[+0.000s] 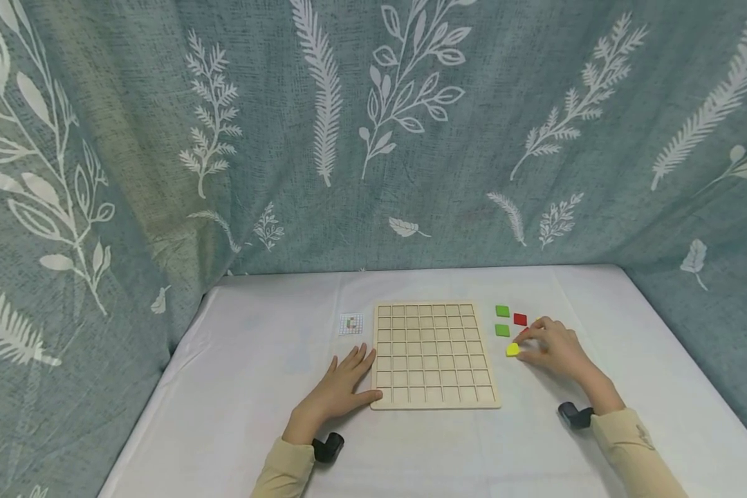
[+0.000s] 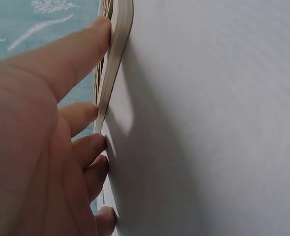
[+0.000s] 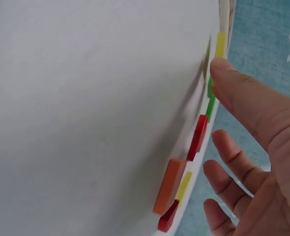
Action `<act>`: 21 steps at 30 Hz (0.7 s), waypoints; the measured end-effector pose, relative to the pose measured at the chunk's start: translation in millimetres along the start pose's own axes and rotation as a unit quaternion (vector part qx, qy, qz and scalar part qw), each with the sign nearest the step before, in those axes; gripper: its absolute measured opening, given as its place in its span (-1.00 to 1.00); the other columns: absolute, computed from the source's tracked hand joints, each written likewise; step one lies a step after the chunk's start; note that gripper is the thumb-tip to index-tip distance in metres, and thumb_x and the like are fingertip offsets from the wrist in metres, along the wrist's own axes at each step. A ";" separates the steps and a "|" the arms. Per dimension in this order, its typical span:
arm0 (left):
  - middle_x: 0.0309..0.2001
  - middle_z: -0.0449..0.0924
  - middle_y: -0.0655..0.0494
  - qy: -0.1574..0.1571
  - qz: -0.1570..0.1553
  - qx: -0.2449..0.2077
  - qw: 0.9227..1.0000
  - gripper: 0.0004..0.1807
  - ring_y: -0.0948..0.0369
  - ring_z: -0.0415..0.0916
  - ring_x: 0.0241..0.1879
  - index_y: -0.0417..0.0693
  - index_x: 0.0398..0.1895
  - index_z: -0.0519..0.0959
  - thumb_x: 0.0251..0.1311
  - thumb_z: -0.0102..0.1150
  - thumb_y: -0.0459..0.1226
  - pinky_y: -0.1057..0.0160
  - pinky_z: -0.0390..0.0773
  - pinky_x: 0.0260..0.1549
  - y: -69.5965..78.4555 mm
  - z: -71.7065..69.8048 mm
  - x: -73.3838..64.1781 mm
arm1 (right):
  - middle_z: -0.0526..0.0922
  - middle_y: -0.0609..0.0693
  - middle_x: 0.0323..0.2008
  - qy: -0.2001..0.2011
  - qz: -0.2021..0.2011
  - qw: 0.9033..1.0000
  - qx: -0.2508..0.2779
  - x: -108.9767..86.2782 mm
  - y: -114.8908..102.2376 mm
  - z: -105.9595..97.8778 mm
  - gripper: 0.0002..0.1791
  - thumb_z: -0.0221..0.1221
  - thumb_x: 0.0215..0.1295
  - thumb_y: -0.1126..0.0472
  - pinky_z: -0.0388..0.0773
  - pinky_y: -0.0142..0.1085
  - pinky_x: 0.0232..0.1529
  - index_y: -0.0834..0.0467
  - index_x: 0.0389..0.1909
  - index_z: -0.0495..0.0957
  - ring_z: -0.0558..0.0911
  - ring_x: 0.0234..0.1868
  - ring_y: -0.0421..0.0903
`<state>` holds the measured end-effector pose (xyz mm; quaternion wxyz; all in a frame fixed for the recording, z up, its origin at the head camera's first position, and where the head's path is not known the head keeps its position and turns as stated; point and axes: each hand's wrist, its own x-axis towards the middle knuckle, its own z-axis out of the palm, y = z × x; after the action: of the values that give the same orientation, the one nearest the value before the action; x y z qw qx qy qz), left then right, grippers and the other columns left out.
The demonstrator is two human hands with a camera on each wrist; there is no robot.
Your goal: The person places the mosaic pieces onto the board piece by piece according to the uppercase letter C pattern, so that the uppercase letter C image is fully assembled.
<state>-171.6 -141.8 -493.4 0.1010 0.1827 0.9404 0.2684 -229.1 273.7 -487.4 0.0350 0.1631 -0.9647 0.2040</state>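
Note:
A square wooden grid board (image 1: 436, 399) lies flat at the middle of the white table. My left hand (image 1: 342, 389) is beside its left edge, fingers spread, with the thumb on the near corner. The left wrist view shows that thumb (image 2: 81, 54) against the board's rim. My right hand (image 1: 554, 349) pinches a yellow tile (image 1: 512, 350) between thumb and forefinger, right of the board. Two green tiles (image 1: 502, 311) and a red tile (image 1: 520, 319) lie just beyond it. Other tiles are partly hidden by the right hand.
A small printed card (image 1: 351, 324) with a coloured grid pattern lies left of the board. In the right wrist view, an orange tile (image 3: 169, 187) stands out among red and yellow ones. A leaf-patterned curtain (image 1: 348, 221) hangs behind the table.

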 end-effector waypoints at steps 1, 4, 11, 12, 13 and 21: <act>0.44 -0.04 -0.11 -0.002 -0.002 -0.001 1.000 -0.16 -0.04 -0.16 0.44 -0.09 0.41 0.10 0.15 0.11 0.09 -0.20 -0.24 0.35 -0.1 -0.1 0.2 | 0.48 0.03 -0.24 0.003 -0.002 1.000 0.003 0.7 -1.1 0.0 -0.74 0.38 -0.03 0.11 0.21 -0.18 -0.29 0.03 -0.25 0.68 0.41 -0.23 -0.01; 0.44 -0.05 -0.10 -0.003 -0.004 -0.003 1.000 -0.16 -0.03 -0.17 0.44 -0.07 0.42 0.10 0.15 0.11 0.10 -0.20 -0.25 0.35 -1.3 0.8 1.1 | 0.47 0.00 -0.28 0.009 -0.004 1.000 0.008 3.5 -4.1 0.3 -0.73 0.39 -0.03 0.11 0.21 -0.17 -0.28 0.03 -0.25 0.68 0.42 -0.24 -0.02; 0.44 -0.04 -0.09 0.003 0.000 -0.003 1.000 -0.15 -0.04 -0.16 0.44 -0.06 0.42 0.10 0.14 0.11 0.11 -0.21 -0.26 0.35 -3.9 2.8 1.9 | 0.48 0.03 -0.27 0.010 -0.007 1.000 0.017 12.4 -11.4 0.8 -0.73 0.37 -0.01 0.10 0.19 -0.18 -0.30 0.04 -0.24 0.67 0.40 -0.25 -0.02; 0.44 -0.04 -0.09 0.005 0.001 -0.005 1.000 -0.15 -0.04 -0.16 0.44 -0.07 0.41 0.10 0.14 0.12 0.10 -0.21 -0.26 0.35 -3.9 2.8 1.8 | 0.48 0.04 -0.26 0.010 -0.008 1.000 0.021 13.9 -12.5 0.9 -0.74 0.37 0.00 0.10 0.20 -0.18 -0.29 0.04 -0.24 0.67 0.41 -0.25 -0.02; 0.44 -0.04 -0.09 0.005 0.000 -0.006 1.000 -0.15 -0.04 -0.16 0.44 -0.06 0.41 0.11 0.14 0.12 0.10 -0.21 -0.27 0.35 -4.0 3.0 1.8 | 0.48 0.04 -0.26 0.011 -0.008 1.000 0.024 15.3 -13.9 0.7 -0.74 0.36 0.01 0.10 0.20 -0.17 -0.29 0.04 -0.24 0.67 0.41 -0.26 -0.02; 0.44 -0.03 -0.10 0.012 0.002 -0.012 1.000 -0.16 -0.05 -0.15 0.43 -0.09 0.41 0.12 0.14 0.13 0.08 -0.22 -0.27 0.34 -2.2 3.1 2.4 | 0.50 0.06 -0.21 0.011 -0.022 0.999 0.041 25.6 -26.7 1.9 -0.75 0.34 0.05 0.07 0.20 -0.14 -0.25 0.02 -0.22 0.67 0.38 -0.35 -0.04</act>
<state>-173.6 -141.1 -497.4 0.0917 0.1802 0.9378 0.2822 -244.4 242.1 -475.5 0.0432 0.1834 -0.9513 0.2440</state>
